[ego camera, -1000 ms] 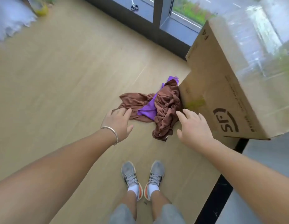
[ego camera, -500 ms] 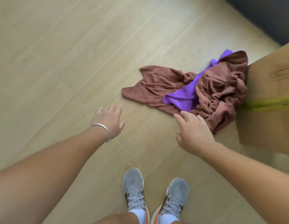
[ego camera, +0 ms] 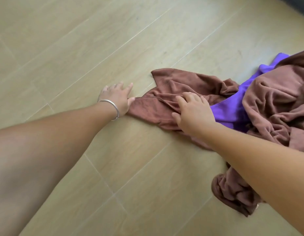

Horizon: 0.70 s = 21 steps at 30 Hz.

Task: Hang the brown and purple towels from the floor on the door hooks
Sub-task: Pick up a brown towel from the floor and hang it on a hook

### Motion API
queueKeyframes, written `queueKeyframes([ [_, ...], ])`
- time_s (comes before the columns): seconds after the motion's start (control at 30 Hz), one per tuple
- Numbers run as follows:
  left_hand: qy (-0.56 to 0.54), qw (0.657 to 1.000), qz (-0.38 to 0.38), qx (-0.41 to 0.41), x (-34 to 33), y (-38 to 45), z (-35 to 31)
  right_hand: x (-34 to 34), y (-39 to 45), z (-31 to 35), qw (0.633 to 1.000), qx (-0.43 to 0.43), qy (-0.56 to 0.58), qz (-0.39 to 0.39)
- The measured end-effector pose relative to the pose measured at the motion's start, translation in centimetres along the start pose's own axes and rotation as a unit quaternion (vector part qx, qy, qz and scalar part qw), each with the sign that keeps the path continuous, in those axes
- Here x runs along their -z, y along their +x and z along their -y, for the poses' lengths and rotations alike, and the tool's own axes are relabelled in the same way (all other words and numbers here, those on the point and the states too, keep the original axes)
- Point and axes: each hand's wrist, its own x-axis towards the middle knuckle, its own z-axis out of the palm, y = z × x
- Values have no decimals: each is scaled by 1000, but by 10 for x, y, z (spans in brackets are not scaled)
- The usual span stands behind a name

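A crumpled brown towel (ego camera: 181,82) lies on the wooden floor, spreading from the middle to the right edge. A purple towel (ego camera: 233,109) is tangled in it, mostly covered by brown folds. My left hand (ego camera: 116,97), with a silver bangle at the wrist, lies flat on the floor, its thumb touching the brown towel's left corner. My right hand (ego camera: 193,111) rests on top of the brown towel with fingers spread and slightly bent into the cloth. My right forearm hides part of the towels. No door hooks are in view.
Light wooden floor (ego camera: 96,40) fills the view. A dark strip (ego camera: 299,2) shows at the top right corner.
The view has dropped closer to the floor. Both hands have moved forward: the left one reached the brown towel's corner, the right one came down onto the cloth. The cardboard box and shoes left the view.
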Motion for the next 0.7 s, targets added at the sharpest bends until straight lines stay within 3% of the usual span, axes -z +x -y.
queueKeyframes([
  [0.17, -37, 999, -29, -2, -20, 11, -5, -25, 33, 6, 1000, 11, -25, -10],
  [0.27, -149, 979, -131, -38, -31, -2, -3, -31, 35, 15, 1000, 15, -24, -8],
  [0.4, -259, 952, -149, -59, -35, -15, 0, -31, 34, 28, 999, 29, -14, -14],
  [0.7, -300, 889, -237, -251, -18, -37, -4, -16, 63, 50, 989, 140, 37, -15],
])
